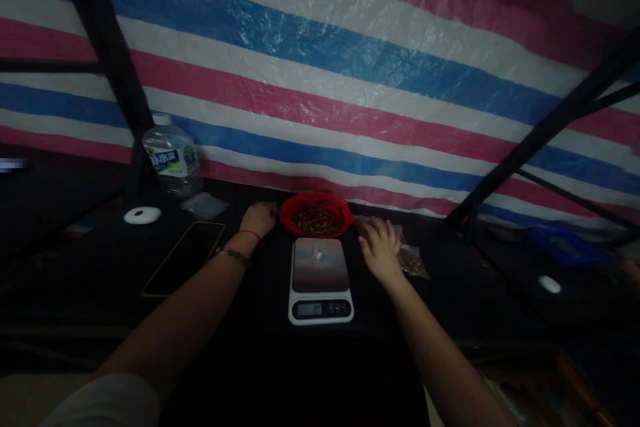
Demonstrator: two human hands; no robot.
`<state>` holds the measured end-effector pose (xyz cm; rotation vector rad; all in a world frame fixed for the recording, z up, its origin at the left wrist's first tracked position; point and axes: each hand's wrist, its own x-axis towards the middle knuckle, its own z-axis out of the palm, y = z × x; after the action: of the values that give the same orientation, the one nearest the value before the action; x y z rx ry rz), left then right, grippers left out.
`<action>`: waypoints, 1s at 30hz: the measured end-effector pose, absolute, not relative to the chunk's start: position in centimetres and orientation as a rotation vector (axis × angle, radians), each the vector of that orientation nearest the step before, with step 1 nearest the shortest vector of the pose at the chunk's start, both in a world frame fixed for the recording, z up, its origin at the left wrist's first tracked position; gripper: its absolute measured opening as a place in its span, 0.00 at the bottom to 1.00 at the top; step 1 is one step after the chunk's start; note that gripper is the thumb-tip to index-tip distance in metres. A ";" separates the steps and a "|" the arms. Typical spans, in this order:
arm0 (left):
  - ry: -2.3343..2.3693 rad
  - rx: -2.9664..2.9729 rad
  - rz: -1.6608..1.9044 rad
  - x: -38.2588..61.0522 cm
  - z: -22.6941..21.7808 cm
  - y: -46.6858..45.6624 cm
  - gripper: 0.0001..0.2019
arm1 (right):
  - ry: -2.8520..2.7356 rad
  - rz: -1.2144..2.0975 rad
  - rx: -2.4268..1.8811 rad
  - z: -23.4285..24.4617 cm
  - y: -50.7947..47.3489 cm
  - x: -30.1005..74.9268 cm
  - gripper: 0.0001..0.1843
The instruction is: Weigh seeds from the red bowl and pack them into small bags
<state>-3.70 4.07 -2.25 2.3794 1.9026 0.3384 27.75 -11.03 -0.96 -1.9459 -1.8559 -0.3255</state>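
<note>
A red bowl [316,210] holding brown seeds or grains stands at the back of a dark table. Just in front of it sits a white kitchen scale [320,280] with a glossy platform and a small display. My left hand [259,219] rests left of the bowl with its fingers curled, close to the bowl's rim; what it holds, if anything, is hidden. My right hand [379,247] lies flat with its fingers spread on clear plastic bags [413,259], one of which holds brown seeds, right of the scale.
A phone [184,257] lies face up at the left. Behind it are a water bottle [171,159], a small clear bag [204,205] and a white round disc [143,215]. A striped tarp [350,67] and black frame bars [545,127] stand behind.
</note>
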 end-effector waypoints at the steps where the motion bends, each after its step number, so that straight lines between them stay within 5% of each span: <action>1: 1.896 2.379 0.331 -3.7 -2.2 4.1 0.15 | -1.862 -0.351 -1.847 -0.4 -10.4 27.3 0.22; 10: 1.916 2.325 0.366 -4.1 -1.6 4.1 0.16 | -1.735 -0.356 -1.315 1.7 -3.6 23.5 0.13; 18: 1.494 2.539 1.616 -3.6 0.2 2.5 0.13 | -1.568 0.068 -1.210 -1.1 -4.5 23.8 0.12; 24: 0.870 2.906 1.444 -0.3 -0.5 0.5 0.10 | -1.491 0.581 -1.115 -1.3 -4.7 22.8 0.21; 30: 0.632 3.003 1.397 1.0 -0.3 -0.3 0.09 | -1.493 0.666 -1.195 -1.1 -4.8 22.0 0.15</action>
<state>1.05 -0.30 -0.25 3.0026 0.6320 1.3968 21.98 -4.78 -1.11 -1.1950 -1.4928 0.6664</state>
